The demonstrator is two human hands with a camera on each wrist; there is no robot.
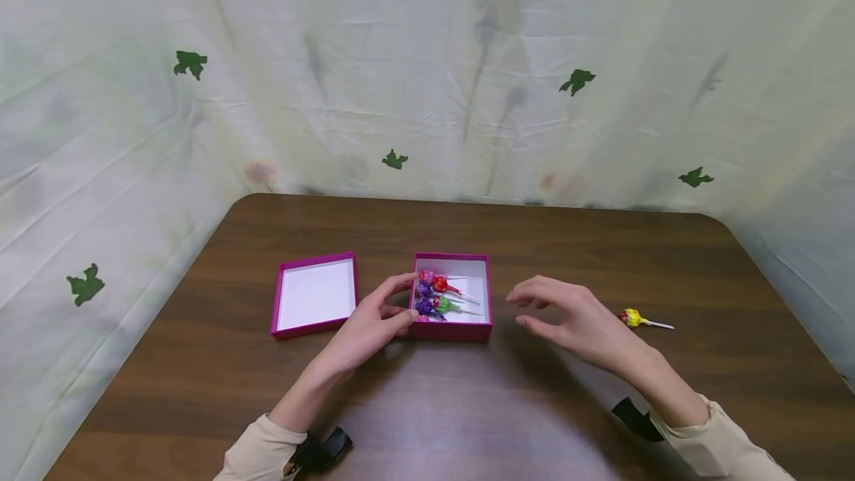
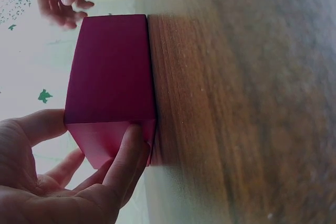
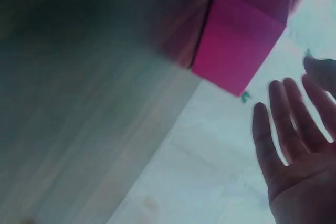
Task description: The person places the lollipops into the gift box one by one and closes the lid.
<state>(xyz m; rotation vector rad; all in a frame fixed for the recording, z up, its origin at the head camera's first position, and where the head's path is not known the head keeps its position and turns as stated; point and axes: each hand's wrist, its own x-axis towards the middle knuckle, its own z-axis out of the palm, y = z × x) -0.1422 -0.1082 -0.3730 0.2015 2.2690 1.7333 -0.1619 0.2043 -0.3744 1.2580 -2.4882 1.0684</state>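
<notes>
A magenta box [image 1: 449,332] with a white inside stands on the table. Several wrapped lollipops [image 1: 441,284], red, purple, green and pink, lie in its left part with their sticks towards the right. My left hand [image 1: 370,325] holds the box's left side, the thumb at the near rim and other fingers against the outer wall [image 2: 100,137]. Just right of the box, my right hand [image 1: 568,318] hovers above the table with fingers apart and nothing in them. Behind it on the table lies a yellow and red lollipop [image 1: 631,318], its stick pointing right.
Left of the box lies the matching lid [image 1: 314,332], white inside facing up, close to my left forearm. The brown wooden table [image 1: 434,421] has rounded far corners. A pale curtain [image 1: 427,58] with green leaf shapes hangs behind and at both sides.
</notes>
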